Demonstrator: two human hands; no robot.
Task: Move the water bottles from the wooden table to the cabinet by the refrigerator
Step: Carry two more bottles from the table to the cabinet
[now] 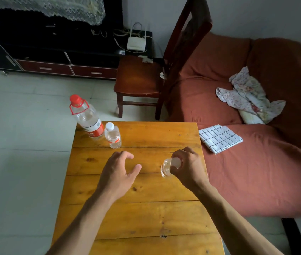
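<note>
Three water bottles in view over a wooden table (146,190) of yellow planks. Large bottle (89,120) with red cap, red carry handle and red label, upright at the far left corner of the table. Small bottle (113,136) with white cap and red-and-white label, upright just beside the large one, on its near right; touching or only close, cannot tell. Third small bottle (167,167), clear with a white cap, near the right edge of the table, seen almost from above.

Right hand (187,167) closed around the top of that third bottle, fingers wrapped about the cap and neck; standing on the wood or just lifted, cannot tell. Left hand (120,172) open and holding nothing, fingers curled loosely and thumb spread, above the middle planks, between the far pair of bottles and the gripped one, apart from both.

Right of the table, a sofa (247,162) under a rust-red cover, with a folded checked cloth (219,138) near the table corner and a crumpled floral cloth (247,94) further back. Beyond the table, a dark wooden chair (138,78) on pale floor tiles, and a low dark cabinet with red drawers (68,69) against the wall, a white router (136,44) at its right end.
</note>
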